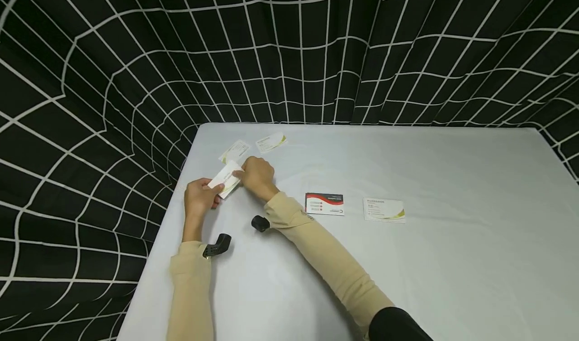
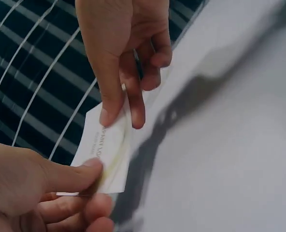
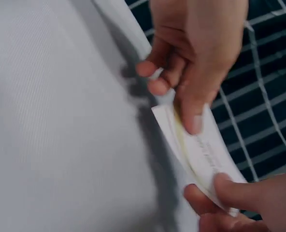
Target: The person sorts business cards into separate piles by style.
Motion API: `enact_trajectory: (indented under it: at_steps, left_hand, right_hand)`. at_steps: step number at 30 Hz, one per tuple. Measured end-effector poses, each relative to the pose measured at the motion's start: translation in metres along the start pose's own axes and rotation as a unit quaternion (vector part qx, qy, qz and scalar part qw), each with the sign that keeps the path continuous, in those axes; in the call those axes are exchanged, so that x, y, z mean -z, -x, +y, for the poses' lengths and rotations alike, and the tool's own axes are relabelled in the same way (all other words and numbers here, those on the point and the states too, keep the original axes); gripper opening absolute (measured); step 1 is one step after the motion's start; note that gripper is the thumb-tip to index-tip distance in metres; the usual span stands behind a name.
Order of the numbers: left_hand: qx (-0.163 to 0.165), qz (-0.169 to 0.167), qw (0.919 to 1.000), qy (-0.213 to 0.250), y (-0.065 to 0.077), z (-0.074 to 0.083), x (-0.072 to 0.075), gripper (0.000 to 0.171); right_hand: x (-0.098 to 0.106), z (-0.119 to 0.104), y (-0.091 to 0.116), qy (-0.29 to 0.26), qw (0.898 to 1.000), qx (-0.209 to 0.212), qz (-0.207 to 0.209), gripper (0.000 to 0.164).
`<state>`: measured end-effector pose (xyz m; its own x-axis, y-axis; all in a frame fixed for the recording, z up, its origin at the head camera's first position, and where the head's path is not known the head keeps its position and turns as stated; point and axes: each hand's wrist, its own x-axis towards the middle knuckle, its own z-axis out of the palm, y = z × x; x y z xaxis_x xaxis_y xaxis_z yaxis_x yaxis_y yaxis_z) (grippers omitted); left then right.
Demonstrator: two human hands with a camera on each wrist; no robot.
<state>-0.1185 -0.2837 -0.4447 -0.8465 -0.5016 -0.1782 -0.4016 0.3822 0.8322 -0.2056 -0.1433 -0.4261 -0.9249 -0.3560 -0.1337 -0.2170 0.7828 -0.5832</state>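
A thin stack of white business cards (image 1: 221, 178) is held between both hands above the table's left side. My left hand (image 1: 199, 198) pinches its near left end, the thumb lying on top. At the far right end, my right hand (image 1: 259, 176) pinches the stack between thumb and fingers. In the left wrist view the upper card (image 2: 115, 152) shows printed lettering and a yellow-green curve, and it bends slightly. The same card face (image 3: 208, 152) appears in the right wrist view, with fingers partly covering both ends.
Two white cards (image 1: 235, 151) (image 1: 271, 142) lie just beyond the hands. Right of the right forearm are a red, black and white card pile (image 1: 324, 204) and a white card pile (image 1: 384, 209). A black gridded curtain (image 1: 298, 54) borders the white table (image 1: 452, 270).
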Motion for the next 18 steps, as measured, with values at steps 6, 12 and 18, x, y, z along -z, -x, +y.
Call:
enact_trajectory:
  at_steps: [6,12,18]
  left_hand:
    - [-0.033,-0.057,0.9978,0.012,0.011,0.033,-0.056,0.03]
    - [-0.086,-0.094,0.9918,-0.011,0.043,0.072,-0.128,0.03]
    - [-0.167,-0.173,0.9683,-0.069,0.083,0.109,-0.193,0.024]
  right_hand:
    - [0.064,0.06,0.026,0.018,0.998,-0.045,-0.037,0.038]
    - [0.122,0.142,0.078,-0.003,0.993,-0.112,-0.041,0.034]
    - [0.16,0.214,0.134,-0.025,0.987,-0.157,0.006,0.037]
